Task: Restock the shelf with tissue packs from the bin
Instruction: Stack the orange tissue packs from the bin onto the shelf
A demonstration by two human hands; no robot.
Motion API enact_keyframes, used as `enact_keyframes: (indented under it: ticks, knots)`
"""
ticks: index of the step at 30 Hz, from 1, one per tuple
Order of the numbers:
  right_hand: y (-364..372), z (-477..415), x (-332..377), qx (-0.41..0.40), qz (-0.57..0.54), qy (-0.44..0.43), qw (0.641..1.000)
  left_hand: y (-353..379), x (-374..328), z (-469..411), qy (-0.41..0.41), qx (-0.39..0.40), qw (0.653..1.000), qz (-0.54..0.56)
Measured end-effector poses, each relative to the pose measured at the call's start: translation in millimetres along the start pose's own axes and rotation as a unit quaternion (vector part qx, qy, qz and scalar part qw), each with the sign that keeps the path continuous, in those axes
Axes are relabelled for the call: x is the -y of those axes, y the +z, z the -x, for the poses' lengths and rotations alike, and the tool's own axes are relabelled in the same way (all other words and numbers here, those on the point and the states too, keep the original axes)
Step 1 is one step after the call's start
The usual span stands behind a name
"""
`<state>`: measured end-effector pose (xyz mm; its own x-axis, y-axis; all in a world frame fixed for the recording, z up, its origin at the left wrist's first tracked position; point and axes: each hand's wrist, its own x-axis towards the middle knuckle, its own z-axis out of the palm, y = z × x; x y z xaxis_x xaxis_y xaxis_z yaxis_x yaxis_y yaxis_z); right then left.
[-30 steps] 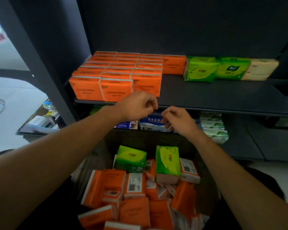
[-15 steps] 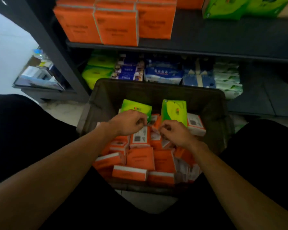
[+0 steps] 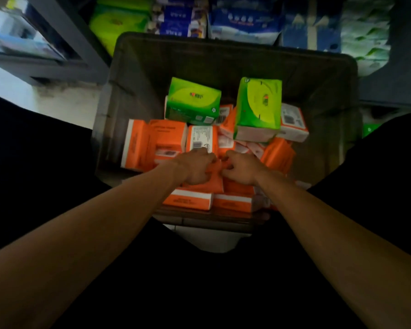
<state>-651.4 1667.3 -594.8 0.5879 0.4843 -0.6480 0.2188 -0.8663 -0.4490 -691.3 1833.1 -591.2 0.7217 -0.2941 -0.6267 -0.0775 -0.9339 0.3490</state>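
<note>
A dark bin (image 3: pixel 328 96) stands between my knees, filled with several orange tissue packs (image 3: pixel 169 138) and two green packs (image 3: pixel 192 100) (image 3: pixel 259 108) at the back. My left hand (image 3: pixel 196 168) lies on an orange pack (image 3: pixel 215 180) near the bin's front, its fingers curled over the pack's top. My right hand (image 3: pixel 242 168) is just beside it with curled fingers at the same pack's right edge; whether it holds anything is hidden. The lower shelf (image 3: pixel 244 17) behind the bin holds green, blue and pale packs.
A grey shelf upright (image 3: pixel 76 36) runs along the bin's left side, with a low tray of items (image 3: pixel 17 36) beyond it on the pale floor (image 3: pixel 57 100). My dark-clothed legs flank the bin on both sides.
My view has dropped from the orange row on the upper shelf down into the bin. Both hands came down from the shelf edge and now sit on the orange packs at the front.
</note>
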Motion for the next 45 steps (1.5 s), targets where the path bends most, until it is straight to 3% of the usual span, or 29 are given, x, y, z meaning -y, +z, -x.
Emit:
enact_keyframes:
  ticks: [9, 17, 24, 27, 32, 35, 38, 41, 45]
  knots:
    - [16, -27, 7, 0.011, -0.029, 0.03, 0.999, 3, 0, -11, -0.032, -0.021, 0.999, 0.005]
    - [11, -23, 6, 0.012, -0.072, 0.01, 0.997, -13, -1, -5, 0.0, -0.02, 1.0, 0.014]
    - [2, 2, 18, -0.046, 0.005, -0.044, 0.998, -37, -8, 10, 0.007, 0.006, 0.998, -0.069]
    - [-8, 11, 19, -0.111, -0.091, -0.067, 0.987, -53, -8, 23, -0.006, -0.002, 0.999, -0.044]
    - [-45, 30, 32, -0.208, -0.288, -0.118, 0.927, -91, -3, 50, -0.023, -0.097, 0.992, 0.078]
    - [-69, 43, 45, -0.288, -0.379, -0.107, 0.873, -125, 0, 66, -0.009, -0.16, 0.961, 0.225]
    - [-95, 53, 54, -0.324, -0.471, -0.1, 0.814, -156, -2, 81, -0.004, -0.223, 0.907, 0.356]
    - [-119, 61, 61, -0.324, -0.509, -0.113, 0.789, -179, -3, 91, -0.005, -0.241, 0.851, 0.467]
    - [-145, 67, 76, -0.329, -0.527, -0.156, 0.768, -202, -12, 96, 0.011, -0.304, 0.804, 0.511]
